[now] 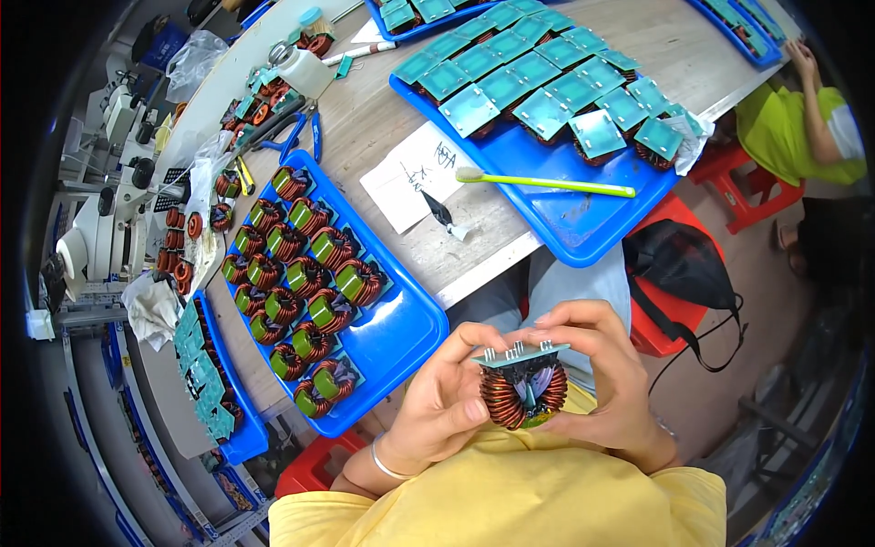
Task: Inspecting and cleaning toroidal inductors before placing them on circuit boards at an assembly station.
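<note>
Between my two hands, close to my chest, is a copper-wound toroidal coil [501,398] with a thin green board on its upper side. Short metal pins stick up from that board, and a yellow-green patch shows at the coil's bottom. My left hand [439,401] grips the coil and board from the left, its thumb near the windings. From the other side my right hand [612,387] holds them, fingers along the board's top edge and thumb under the coil. To the left, a blue tray [401,333] carries several similar coils with yellow-green tops.
Another blue tray [583,232] holds several board-topped coils; a green toothbrush [556,184] lies across its edge. Nearby are paper [396,191], a black-handled tool [437,211], blue-handled pliers [296,141] and a white bottle [305,73]. A person in yellow-green [788,128] sits at far right.
</note>
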